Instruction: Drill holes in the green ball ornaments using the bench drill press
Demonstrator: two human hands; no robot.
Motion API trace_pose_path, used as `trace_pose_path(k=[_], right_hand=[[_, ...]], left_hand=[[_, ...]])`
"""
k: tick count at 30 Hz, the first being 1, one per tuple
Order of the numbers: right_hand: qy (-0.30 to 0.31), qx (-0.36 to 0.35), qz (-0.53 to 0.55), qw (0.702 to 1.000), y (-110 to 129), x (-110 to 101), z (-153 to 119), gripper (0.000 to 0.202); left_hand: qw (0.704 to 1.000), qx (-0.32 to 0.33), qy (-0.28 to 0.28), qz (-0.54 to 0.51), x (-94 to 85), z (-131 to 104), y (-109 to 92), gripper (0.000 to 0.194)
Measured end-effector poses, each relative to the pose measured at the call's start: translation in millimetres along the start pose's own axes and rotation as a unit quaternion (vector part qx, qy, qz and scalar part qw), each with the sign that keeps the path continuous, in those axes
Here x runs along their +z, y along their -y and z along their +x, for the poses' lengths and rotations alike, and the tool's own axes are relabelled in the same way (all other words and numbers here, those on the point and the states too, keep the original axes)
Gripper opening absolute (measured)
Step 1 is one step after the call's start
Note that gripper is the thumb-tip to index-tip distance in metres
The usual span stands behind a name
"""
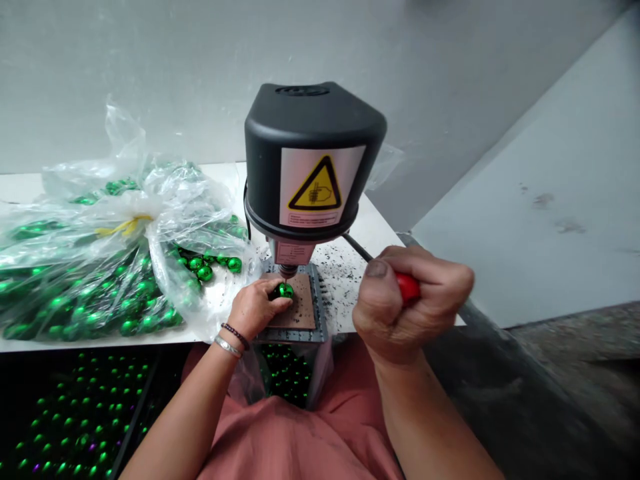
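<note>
A black drill press [305, 167] with a yellow warning sticker stands in the middle. Under its chuck, my left hand [257, 305] grips a shiny green ball [285, 291] between thumb and fingers, on a brown board [303, 310] set over the grey metal base [321, 317]. The drill bit comes down onto the top of the ball; whether it has entered cannot be made out. At the right, my right hand [407, 300] is wrapped round the red knob [409, 288] of the press's lever [357, 247].
On the white table [385, 233], a clear plastic bag [120, 267] of green balls lies at the left, with several loose balls [205, 272] beside it. Dark shavings surround the base. Below are more green balls, at the lower left and under the table's front edge.
</note>
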State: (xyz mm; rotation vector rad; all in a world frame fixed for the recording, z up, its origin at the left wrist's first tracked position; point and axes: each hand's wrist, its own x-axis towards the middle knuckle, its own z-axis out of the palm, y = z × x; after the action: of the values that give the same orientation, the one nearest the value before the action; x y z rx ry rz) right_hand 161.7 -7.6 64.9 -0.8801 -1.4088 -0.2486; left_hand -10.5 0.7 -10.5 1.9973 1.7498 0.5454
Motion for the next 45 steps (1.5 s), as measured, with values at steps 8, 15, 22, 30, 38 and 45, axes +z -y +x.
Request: trace_pose_path(k=[8, 15, 22, 30, 38, 45], right_hand=[[-0.027, 0.018, -0.013, 0.999, 0.2, 2.7, -13.5, 0.010], [0.022, 0.070, 0.011, 0.997, 2.2, 0.9, -16.2, 0.015], [0.055, 0.085, 0.038, 0.994, -2.4, 2.1, -35.6, 0.020], [-0.047, 0.033, -0.077, 0.995, 6.6, 11.2, 28.8, 0.012], [0.028, 0.146, -0.018, 0.989, 4.3, 29.9, 82.0, 0.023], [0.027, 0.142, 0.007, 0.989, 4.8, 28.8, 77.4, 0.024]], left_hand=[[1.000, -0.006, 0.007, 0.003, 1.1, -0.1, 0.8, 0.035], [1.000, 0.000, 0.011, -0.015, 0.2, 0.1, 0.7, 0.027], [1.000, 0.005, 0.006, -0.004, 0.1, 0.0, 1.8, 0.026], [0.999, 0.008, -0.020, -0.033, 6.5, -1.8, 2.3, 0.034], [0.993, 0.026, 0.063, -0.091, -14.6, -31.0, -1.0, 0.035], [0.962, 0.014, 0.178, -0.207, -20.5, -37.2, 3.0, 0.052]])
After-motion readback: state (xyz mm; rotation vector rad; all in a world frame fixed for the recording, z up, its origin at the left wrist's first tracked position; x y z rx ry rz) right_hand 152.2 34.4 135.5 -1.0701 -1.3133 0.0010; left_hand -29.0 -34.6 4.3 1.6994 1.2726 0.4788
